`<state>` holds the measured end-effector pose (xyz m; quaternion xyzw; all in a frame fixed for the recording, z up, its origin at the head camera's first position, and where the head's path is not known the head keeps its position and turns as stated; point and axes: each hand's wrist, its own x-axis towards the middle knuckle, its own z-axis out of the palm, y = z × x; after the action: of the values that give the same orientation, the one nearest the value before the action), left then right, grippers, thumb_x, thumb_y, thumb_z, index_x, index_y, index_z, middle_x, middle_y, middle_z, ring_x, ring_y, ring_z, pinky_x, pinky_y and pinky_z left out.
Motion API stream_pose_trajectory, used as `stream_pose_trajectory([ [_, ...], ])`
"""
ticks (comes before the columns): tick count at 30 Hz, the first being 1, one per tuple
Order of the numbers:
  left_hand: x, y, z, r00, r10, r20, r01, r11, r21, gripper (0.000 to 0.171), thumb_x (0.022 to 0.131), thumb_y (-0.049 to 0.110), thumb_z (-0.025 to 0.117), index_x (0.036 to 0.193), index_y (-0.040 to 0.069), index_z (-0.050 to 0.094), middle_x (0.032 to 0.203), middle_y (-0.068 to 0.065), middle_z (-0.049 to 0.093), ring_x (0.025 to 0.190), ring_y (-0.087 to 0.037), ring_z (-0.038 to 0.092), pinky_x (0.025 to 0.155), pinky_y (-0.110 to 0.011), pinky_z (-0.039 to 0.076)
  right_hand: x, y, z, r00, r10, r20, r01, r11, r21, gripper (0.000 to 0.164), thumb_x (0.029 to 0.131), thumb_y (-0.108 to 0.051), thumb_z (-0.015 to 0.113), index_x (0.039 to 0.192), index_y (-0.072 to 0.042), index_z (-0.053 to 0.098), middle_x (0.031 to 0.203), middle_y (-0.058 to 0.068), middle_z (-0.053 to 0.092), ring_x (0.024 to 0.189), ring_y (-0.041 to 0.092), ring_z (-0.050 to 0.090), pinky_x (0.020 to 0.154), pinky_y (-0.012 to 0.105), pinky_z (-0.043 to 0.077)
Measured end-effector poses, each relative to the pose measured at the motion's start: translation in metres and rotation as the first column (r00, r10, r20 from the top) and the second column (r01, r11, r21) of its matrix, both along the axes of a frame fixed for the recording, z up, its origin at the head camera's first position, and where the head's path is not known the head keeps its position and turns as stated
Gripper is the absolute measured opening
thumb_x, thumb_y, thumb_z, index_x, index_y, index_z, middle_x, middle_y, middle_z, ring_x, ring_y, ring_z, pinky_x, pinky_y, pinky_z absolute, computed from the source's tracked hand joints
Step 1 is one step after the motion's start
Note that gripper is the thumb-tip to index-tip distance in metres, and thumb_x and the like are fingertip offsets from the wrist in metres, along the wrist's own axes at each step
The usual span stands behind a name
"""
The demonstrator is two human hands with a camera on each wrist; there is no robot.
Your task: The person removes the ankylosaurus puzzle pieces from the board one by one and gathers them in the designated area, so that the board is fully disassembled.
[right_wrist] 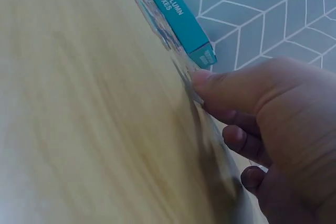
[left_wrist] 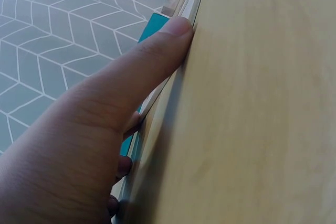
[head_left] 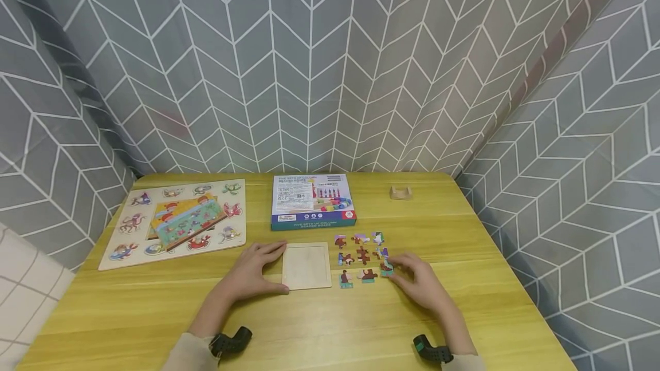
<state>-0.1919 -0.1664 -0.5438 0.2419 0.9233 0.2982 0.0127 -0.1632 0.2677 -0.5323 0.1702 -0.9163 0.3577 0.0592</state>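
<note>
A shallow square wooden tray (head_left: 306,266) lies bare on the table. My left hand (head_left: 256,272) rests at its left side, the index finger at the upper corner and the thumb at the lower one. To the tray's right, several jigsaw pieces (head_left: 363,255) lie in loose rows, brown, purple and green. With thumb and index finger, my right hand (head_left: 416,281) pinches a brown and green jigsaw piece (head_left: 386,268) at the lower right of these rows. In the right wrist view, the thumb (right_wrist: 205,77) is close over the tabletop.
Behind the tray lies a bead-set box (head_left: 313,202). At the left is a sea-animal peg board (head_left: 172,222), with picture puzzles (head_left: 191,222) stacked on it. A small notched wooden block (head_left: 400,193) sits at the back right. Patterned curtains (head_left: 309,67) surround the table.
</note>
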Motion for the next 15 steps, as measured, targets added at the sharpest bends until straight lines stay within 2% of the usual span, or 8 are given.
stream_pose_trajectory([
  [7,-0.0001,0.0010,0.0000,1.000,0.009,0.005,-0.009,1.000,-0.010,0.107,0.073,0.071,0.086,0.159,0.016,0.053,0.164,-0.002,0.048,0.119,-0.022,0.046,0.100,-0.050,0.040,0.0007,0.0032,-0.0037,1.000,0.022,-0.016,-0.021,0.999,0.029,0.032,0.094,-0.008,0.080,0.126,-0.008,0.077,0.125,0.006,0.073,0.115,0.031,0.069,0.100,0.046,0.056],
  [15,0.0004,0.0005,-0.0005,1.000,0.004,-0.006,-0.004,1.000,-0.005,0.107,0.073,0.072,0.086,0.158,0.016,0.053,0.164,-0.002,0.049,0.120,-0.022,0.046,0.100,-0.051,0.040,-0.0003,0.0048,-0.0058,0.999,0.036,0.023,-0.036,0.999,0.011,0.029,0.097,-0.008,0.078,0.125,-0.010,0.076,0.124,0.005,0.069,0.116,0.031,0.068,0.102,0.049,0.055],
])
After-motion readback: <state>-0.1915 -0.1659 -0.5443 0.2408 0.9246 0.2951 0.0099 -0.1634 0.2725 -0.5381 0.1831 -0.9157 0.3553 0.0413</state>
